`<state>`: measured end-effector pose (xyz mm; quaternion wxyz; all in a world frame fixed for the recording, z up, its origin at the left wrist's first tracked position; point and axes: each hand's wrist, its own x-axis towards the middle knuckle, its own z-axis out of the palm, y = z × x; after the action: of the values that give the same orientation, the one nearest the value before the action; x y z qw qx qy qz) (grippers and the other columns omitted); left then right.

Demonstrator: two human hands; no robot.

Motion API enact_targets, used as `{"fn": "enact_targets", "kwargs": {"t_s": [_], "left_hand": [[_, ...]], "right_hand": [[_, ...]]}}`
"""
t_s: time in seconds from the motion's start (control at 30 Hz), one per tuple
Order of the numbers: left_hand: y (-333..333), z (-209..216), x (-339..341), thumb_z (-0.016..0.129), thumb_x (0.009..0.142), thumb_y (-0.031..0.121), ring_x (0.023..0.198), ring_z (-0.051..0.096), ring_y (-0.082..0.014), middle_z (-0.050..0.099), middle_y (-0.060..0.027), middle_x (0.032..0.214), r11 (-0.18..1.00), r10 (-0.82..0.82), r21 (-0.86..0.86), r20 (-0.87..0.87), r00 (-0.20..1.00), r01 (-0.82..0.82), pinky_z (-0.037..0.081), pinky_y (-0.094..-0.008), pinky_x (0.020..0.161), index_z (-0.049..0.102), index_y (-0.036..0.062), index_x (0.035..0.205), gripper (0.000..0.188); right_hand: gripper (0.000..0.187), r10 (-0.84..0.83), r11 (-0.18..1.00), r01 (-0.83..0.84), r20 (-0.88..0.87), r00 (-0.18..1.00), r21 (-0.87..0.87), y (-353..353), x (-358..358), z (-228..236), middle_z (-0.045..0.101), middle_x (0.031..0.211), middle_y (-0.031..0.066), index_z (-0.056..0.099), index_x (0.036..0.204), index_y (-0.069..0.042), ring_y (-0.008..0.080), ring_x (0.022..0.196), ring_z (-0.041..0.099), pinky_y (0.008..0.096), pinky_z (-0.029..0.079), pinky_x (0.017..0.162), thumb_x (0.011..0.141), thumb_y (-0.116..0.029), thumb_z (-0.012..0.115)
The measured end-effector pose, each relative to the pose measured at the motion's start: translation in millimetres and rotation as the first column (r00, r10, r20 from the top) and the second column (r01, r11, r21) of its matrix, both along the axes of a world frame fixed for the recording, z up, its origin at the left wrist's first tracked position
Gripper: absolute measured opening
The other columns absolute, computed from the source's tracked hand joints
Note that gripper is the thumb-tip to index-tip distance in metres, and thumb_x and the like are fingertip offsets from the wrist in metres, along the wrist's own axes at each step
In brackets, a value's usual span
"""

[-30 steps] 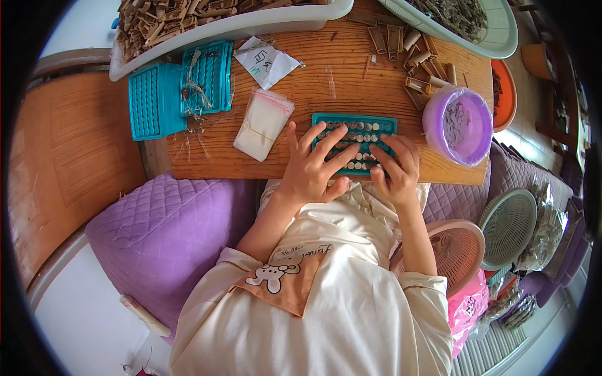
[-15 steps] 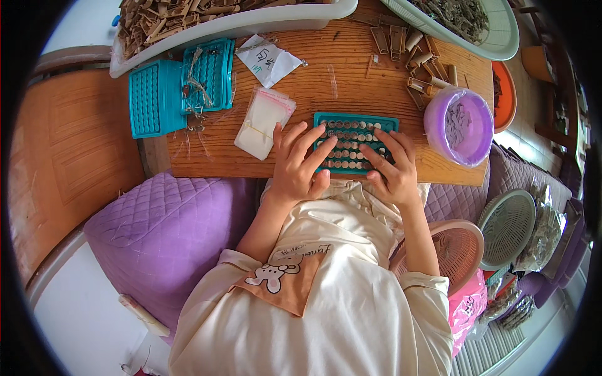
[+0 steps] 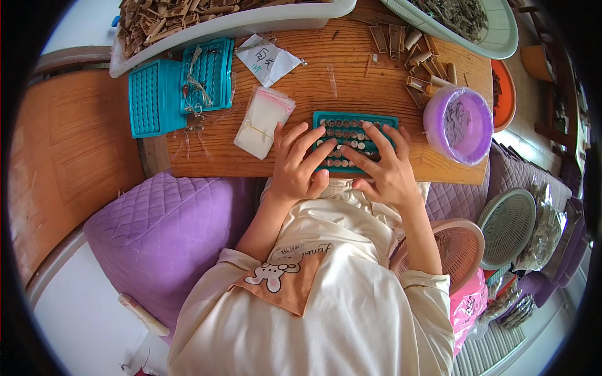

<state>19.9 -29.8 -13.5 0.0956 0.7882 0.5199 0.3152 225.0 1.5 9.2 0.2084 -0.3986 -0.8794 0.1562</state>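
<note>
A teal tray (image 3: 392,117) lies at the table's near edge, with rows of small round silvery discs (image 3: 346,133) in its hollows. My left hand (image 3: 297,164) rests over the tray's left side, fingers spread and fingertips on or just above the discs. From the right, my right hand (image 3: 390,170) reaches over the tray, fingers apart, its index fingertip near the middle rows. Neither hand grips anything. My fingers hide part of the tray's left and right sides. Beside my left hand lies a stack of clear plastic bags (image 3: 260,125) with a band around it.
More teal trays (image 3: 153,100) with tangled strings stand at the left. A purple tub (image 3: 481,119) of grey pieces sits at the right, near scattered brown curved pieces (image 3: 396,41). Large white bins (image 3: 282,19) line the far edge. Below right are a pink basket (image 3: 467,250) and purple cushions.
My right hand has shifted left across the tray, its index fingertip now nearer the middle. My left hand has stayed almost still.
</note>
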Motion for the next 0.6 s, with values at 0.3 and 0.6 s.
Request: {"fn": "enact_targets", "kwargs": {"t_s": [0.3, 0.6], "left_hand": [[-2.3, -9.5, -6.5, 0.039, 0.078, 0.021, 0.103, 0.047, -0.0288, 0.054, -0.0094, 0.104, 0.990, 0.103, 0.065, 0.275, 0.956, -0.125, 0.025, -0.0472, 0.099, 0.065, 0.0075, 0.088, 0.030], [-1.8, -4.0, -4.0, 0.044, 0.077, 0.023, 0.106, 0.043, -0.0258, 0.055, -0.0048, 0.107, 0.998, 0.020, 0.049, 0.076, 0.997, -0.024, 0.020, -0.0497, 0.100, 0.065, 0.0100, 0.088, 0.027]], "right_hand": [[0.046, 0.044, 0.999, -0.042, 0.130, 0.991, -0.018, 3.1, 0.0, -1.0, 0.036, 0.129, 0.0121, 0.059, 0.108, -0.027, 0.0352, 0.110, 0.034, 0.0565, 0.021, 0.094, 0.079, -0.057, 0.041], [0.044, 0.042, 0.999, -0.041, 0.123, 0.991, -0.018, 2.5, -3.1, -0.1, 0.038, 0.128, 0.0112, 0.059, 0.108, -0.027, 0.0337, 0.110, 0.035, 0.0562, 0.023, 0.094, 0.075, -0.054, 0.049]]}}
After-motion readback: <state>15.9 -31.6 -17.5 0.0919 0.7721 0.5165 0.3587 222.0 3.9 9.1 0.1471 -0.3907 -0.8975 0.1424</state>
